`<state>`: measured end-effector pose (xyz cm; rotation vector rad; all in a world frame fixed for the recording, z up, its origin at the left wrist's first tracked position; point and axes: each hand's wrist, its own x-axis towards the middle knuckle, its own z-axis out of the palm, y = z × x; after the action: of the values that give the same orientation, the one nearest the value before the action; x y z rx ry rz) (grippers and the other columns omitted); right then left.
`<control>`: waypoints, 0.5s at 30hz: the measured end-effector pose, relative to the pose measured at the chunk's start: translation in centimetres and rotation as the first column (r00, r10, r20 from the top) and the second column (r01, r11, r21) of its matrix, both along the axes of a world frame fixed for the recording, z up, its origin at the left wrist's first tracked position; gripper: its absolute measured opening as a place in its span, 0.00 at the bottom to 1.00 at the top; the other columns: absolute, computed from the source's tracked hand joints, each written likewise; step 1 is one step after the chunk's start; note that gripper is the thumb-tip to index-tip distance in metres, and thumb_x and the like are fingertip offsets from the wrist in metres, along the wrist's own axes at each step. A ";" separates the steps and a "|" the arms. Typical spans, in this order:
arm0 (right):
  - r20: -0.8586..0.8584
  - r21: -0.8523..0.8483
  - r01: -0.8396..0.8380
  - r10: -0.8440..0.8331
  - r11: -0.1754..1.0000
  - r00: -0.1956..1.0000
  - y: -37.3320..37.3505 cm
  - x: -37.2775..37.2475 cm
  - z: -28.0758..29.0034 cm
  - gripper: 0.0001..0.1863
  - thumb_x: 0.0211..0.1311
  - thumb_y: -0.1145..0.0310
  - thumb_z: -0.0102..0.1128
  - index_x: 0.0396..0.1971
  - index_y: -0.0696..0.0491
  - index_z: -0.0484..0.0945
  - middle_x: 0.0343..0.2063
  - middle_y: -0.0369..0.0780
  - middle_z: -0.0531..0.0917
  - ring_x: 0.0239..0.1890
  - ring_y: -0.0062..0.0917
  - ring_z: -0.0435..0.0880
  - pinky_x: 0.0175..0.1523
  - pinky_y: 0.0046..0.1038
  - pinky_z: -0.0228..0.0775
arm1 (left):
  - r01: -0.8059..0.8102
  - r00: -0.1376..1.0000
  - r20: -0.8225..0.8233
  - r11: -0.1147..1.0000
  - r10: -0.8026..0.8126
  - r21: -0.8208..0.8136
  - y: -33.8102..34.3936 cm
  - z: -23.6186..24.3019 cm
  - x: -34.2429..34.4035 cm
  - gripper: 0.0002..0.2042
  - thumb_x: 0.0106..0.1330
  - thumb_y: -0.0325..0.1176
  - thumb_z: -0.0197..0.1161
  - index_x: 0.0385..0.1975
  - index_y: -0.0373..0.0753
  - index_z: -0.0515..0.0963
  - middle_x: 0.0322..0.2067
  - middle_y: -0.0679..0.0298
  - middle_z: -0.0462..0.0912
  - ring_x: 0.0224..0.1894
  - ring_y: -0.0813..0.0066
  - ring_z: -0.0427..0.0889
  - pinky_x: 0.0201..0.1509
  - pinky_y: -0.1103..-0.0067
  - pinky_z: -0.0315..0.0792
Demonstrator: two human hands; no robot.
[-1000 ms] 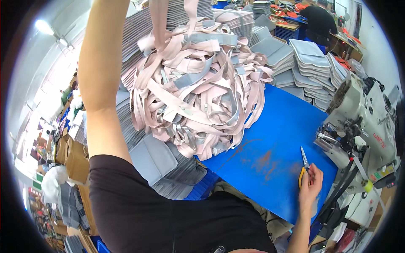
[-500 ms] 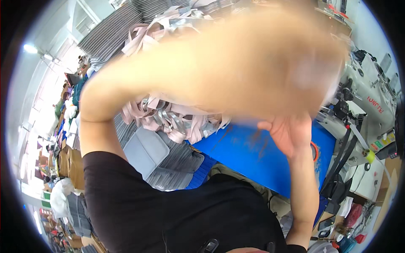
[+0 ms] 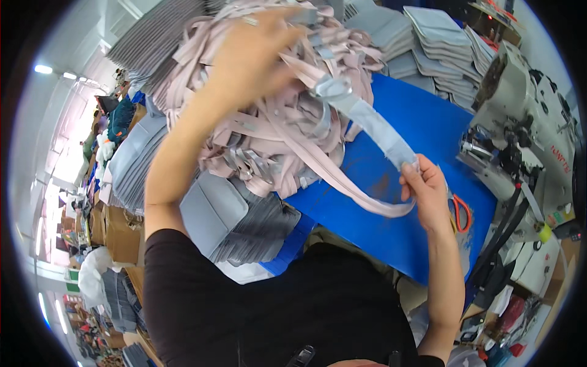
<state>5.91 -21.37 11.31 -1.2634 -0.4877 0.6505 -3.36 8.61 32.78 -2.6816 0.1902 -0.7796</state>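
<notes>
My left hand (image 3: 257,58), blurred by motion, is over a tangled heap of pale pink zipper-like tapes with grey pieces (image 3: 244,156); whether it holds anything is unclear. My right hand (image 3: 428,192) pinches the end of a light grey strap (image 3: 379,131), which rises toward the heap and my left hand. A loop of pink tape (image 3: 342,186) hangs from the heap to below my right hand. Just right of that hand, scissors with orange handles (image 3: 461,214) lie on the blue tabletop (image 3: 330,214), partly hidden by the hand.
A white sewing machine (image 3: 532,128) stands at the right. Stacks of grey padded pieces (image 3: 437,33) sit at the back, with more grey stacks (image 3: 214,220) at the left and front of the heap. Cardboard boxes (image 3: 122,235) and bags fill the left background.
My right hand has left the scissors and now holds the grey strap end. My left arm, raised earlier, has swept across the view and come down to the heap.
</notes>
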 end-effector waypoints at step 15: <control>0.902 -0.410 0.714 0.137 0.568 0.409 -8.6 -2.2 -6.8 0.24 0.61 0.55 0.71 0.52 0.53 0.83 0.57 0.45 0.80 0.56 0.40 0.81 0.55 0.38 0.75 | 0.207 0.974 -0.112 0.975 -0.198 0.077 0.3 -3.4 -0.9 0.20 0.60 0.28 0.72 0.53 0.41 0.83 0.61 0.60 0.81 0.60 0.57 0.80 0.64 0.66 0.72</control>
<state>3.66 -30.00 4.49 -2.5168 -0.8029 -0.3497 -4.27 8.96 29.35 -2.6480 0.5194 -0.6721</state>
